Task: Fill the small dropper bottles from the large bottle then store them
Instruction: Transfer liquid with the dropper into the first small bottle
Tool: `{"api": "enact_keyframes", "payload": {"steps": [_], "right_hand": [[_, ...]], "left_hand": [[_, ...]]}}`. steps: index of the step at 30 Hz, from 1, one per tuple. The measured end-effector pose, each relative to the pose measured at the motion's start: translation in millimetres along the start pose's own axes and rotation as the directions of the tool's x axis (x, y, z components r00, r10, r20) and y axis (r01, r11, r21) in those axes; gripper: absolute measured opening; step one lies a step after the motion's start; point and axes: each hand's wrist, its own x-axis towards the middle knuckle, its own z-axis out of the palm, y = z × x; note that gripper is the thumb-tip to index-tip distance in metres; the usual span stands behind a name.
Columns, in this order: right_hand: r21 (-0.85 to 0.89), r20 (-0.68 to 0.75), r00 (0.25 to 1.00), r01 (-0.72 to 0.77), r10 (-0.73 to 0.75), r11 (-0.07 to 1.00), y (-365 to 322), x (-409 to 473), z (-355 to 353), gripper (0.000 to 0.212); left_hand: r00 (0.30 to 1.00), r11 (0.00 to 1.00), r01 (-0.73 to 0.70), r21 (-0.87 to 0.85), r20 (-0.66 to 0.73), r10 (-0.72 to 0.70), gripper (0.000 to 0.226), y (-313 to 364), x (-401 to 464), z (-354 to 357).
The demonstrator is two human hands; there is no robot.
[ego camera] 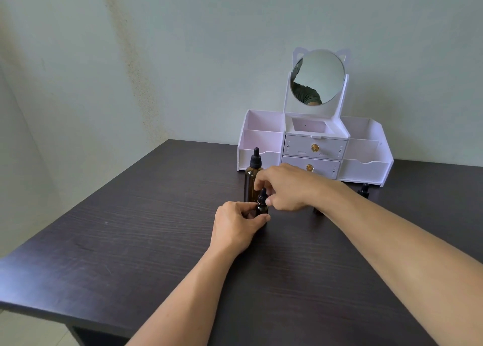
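- Nearest the camera, two bare forearms reach forward over the dark wood-grain tabletop [136,241], which carries everything else.
- The left hand [236,225] has its grip closed around the body of a small dark glass dropper bottle [262,207], which stands upright on the tabletop; thumb and fingers wrap its lower half.
- Directly above that grip, the right hand [286,187] pinches the small bottle's black dropper cap with thumb and fingertips, so its grip is closed on the cap.
- Just behind both grips, touching or nearly touching the right hand's knuckles, stands the large amber glass bottle with a black dropper top [252,178], upright and capped.
- To the right of the right grip, beyond the right forearm, another small dark dropper bottle [363,190] shows its black top; the arm hides most of it.
- A further dark shape sits just under the right wrist, too hidden to identify.
- Farther back from the grips, against the pale wall, stands a white organiser with open side compartments and two drawers with gold knobs [313,149].
- Above the drawers rises a round mirror with cat ears [317,77], reflecting part of a person in a dark sleeve.
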Motion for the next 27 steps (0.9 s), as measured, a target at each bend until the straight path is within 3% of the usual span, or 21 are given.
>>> {"api": "enact_keyframes", "payload": {"steps": [3, 6, 12, 17, 27], "right_hand": [[-0.02, -0.015, 1.0, 0.003, -0.003, 1.0, -0.7, -0.2, 2.3, 0.014], [-0.054, -0.031, 0.999, -0.013, 0.011, 0.998, -0.4, -0.4, 0.5, 0.027], [-0.055, -0.05, 0.999, 0.017, -0.02, 0.998, -2.0, -1.1, 2.3, 0.017], [-0.009, -0.029, 0.999, 0.027, -0.027, 1.0, 0.1, -1.8, 1.3, 0.03], [-0.001, -0.059, 0.997, 0.049, -0.049, 0.999, 2.5, 1.2, 7.4, 0.021]], "left_hand": [[1.0, 1.0, 0.003, 0.009, 0.007, -0.003, 0.021, 0.1, 0.6, -0.1], [1.0, 1.0, -0.002, 0.02, 0.016, 0.001, 0.021, 0.8, 0.3, -0.4], [1.0, 1.0, 0.002, 0.011, 0.018, -0.002, 0.018, 0.0, 0.4, -0.4], [0.999, 1.0, 0.016, -0.002, 0.033, -0.016, 0.012, 0.8, 1.0, -0.3], [1.0, 1.0, 0.012, 0.001, 0.02, -0.012, 0.015, 0.3, 0.7, -0.1]]}}
